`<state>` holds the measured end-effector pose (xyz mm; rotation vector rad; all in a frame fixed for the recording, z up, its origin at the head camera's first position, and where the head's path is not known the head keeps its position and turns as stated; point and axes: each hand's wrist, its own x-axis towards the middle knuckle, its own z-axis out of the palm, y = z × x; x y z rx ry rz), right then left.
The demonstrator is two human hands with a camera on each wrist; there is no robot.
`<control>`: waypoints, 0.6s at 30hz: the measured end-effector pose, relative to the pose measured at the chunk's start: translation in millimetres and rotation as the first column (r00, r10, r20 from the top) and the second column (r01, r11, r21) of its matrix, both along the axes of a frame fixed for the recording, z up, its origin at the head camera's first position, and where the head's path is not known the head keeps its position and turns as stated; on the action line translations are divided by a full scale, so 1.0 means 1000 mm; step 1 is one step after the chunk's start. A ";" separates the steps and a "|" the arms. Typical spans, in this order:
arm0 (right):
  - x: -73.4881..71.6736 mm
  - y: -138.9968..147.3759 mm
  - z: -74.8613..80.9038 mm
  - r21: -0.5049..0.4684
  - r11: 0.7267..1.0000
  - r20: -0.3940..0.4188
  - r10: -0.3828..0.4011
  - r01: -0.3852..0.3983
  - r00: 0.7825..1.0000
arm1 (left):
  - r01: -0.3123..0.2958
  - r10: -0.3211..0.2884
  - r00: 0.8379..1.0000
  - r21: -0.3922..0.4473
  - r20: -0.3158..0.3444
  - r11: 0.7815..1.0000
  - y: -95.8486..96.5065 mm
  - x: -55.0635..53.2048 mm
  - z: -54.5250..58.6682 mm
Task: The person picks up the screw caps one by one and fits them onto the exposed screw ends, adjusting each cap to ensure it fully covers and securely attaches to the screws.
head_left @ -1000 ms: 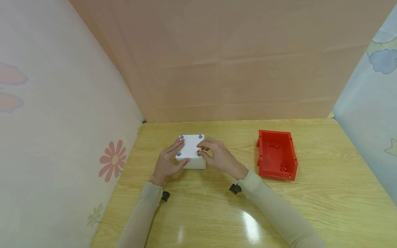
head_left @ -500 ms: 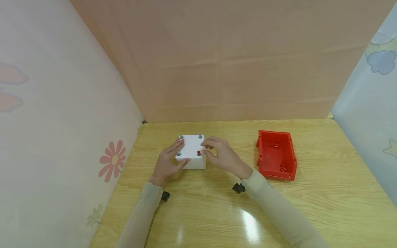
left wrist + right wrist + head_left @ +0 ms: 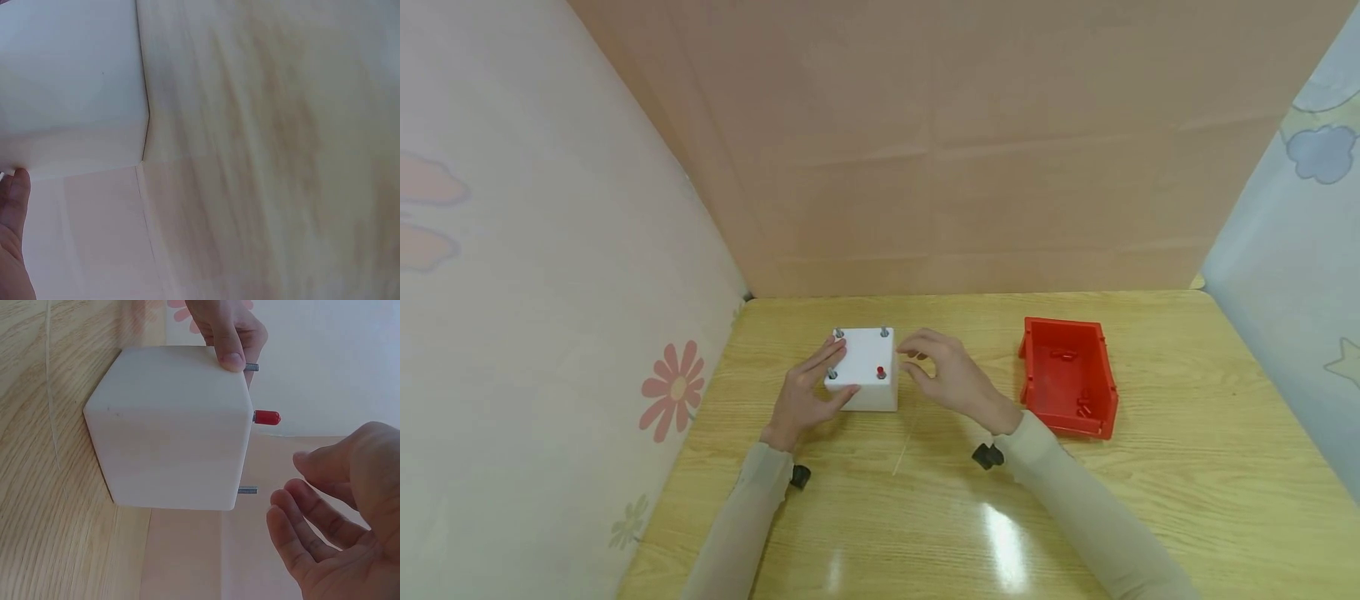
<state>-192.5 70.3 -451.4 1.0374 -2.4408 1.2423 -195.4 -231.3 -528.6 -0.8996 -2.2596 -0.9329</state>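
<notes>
A white block point(image 3: 863, 354) stands on the table with a threaded metal stud rising from each top corner. On the near right stud sits a red cap point(image 3: 267, 417); the other studs, such as the far right one point(image 3: 248, 490), are bare. My left hand point(image 3: 805, 396) holds the block at its left side, thumb at the front top edge and fingers over the left part of the top. Just right of the block, my right hand point(image 3: 951, 375) hovers with loosely bent fingers and nothing between them. In the left wrist view, a fingertip point(image 3: 20, 181) touches the block's edge.
To the right stands a red bin point(image 3: 1071, 379) with several small red caps point(image 3: 1083, 405) inside. A thin pale strand point(image 3: 904, 450) lies on the wooden table point(image 3: 925, 533) before the block. A tan panel point(image 3: 925, 208) rises behind, and a patterned sheet point(image 3: 572, 292) at the left.
My right hand has let go of the red cap, which stays on the near right stud, and has drawn off to the right. The left hand keeps its place on the block.
</notes>
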 end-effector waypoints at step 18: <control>-0.001 0.015 0.001 0.013 1.000 -0.012 -0.022 0.023 1.000 | 0.000 0.000 1.000 0.005 0.021 1.000 0.001 0.001 0.001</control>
